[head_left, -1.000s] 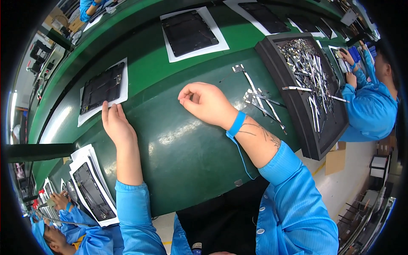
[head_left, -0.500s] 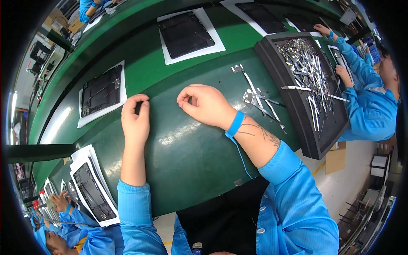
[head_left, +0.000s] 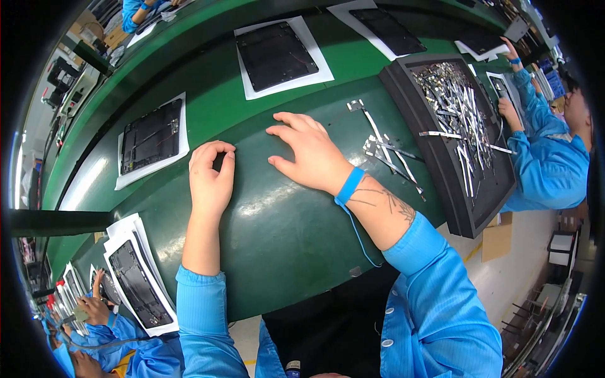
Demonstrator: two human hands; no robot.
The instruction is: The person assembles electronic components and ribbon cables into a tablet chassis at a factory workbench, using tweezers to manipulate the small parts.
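Over the green-covered bench (head_left: 283,252), my left hand (head_left: 211,179) is curled, with thumb and fingertips brought together in a pinch. Whether anything small sits between those tips cannot be made out. My right hand (head_left: 309,151), with a blue wrist strap (head_left: 350,184) and its cord, is open just to the right, thumb and fingers apart and holding nothing. Several flat ribbon cables (head_left: 394,151) in white and black lie loose on the bench to the right of that hand.
A black foam tray (head_left: 435,160) heaped with flat cables stands at the right. Dark device panels (head_left: 277,57) on white sheets lie along the far side, with another panel (head_left: 140,283) at the lower left. Co-workers in blue sit at right (head_left: 545,145) and lower left.
My right hand has opened from a curl, its fingers spreading. My left hand has shifted slightly right, still curled. The co-worker at right has lifted a dark panel with its white sheet.
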